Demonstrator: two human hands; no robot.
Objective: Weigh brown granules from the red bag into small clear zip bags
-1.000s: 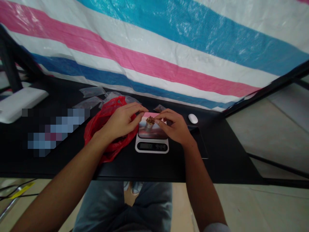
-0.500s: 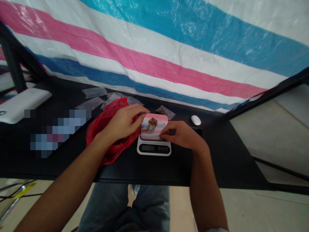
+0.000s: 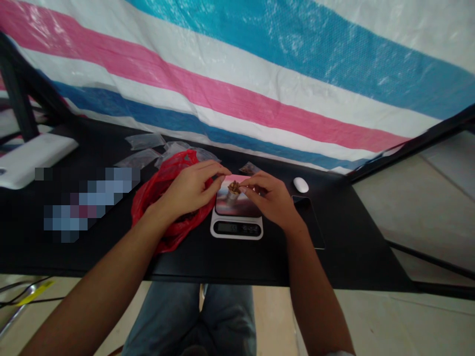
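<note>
A white digital kitchen scale [image 3: 237,230] with a lit display sits on the table, its square top reflecting pink and white. On that top stands a small metallic cup [image 3: 233,196] heaped with small brown dried pieces [image 3: 233,187]. My right hand [image 3: 272,200] is closed in a pinch at the right edge of the heap, seemingly on one brown piece. My left hand [image 3: 193,188] hovers over the red plastic bag [image 3: 176,237], its thumb and forefinger pinched together by the scale's upper left corner; anything between them is too small to name. More dark pieces show inside the bag.
Clear plastic bags [image 3: 143,151] lie behind the red bag. A small filled clear bag [image 3: 249,168] is behind the scale. To the right are a white mouse [image 3: 301,185] and a dark flat phone-like slab [image 3: 311,222]. A white device [image 3: 40,155] stands far left.
My right hand has moved left and up, from the right side of the scale's top to the heap in the cup. My left hand has stayed almost still.
</note>
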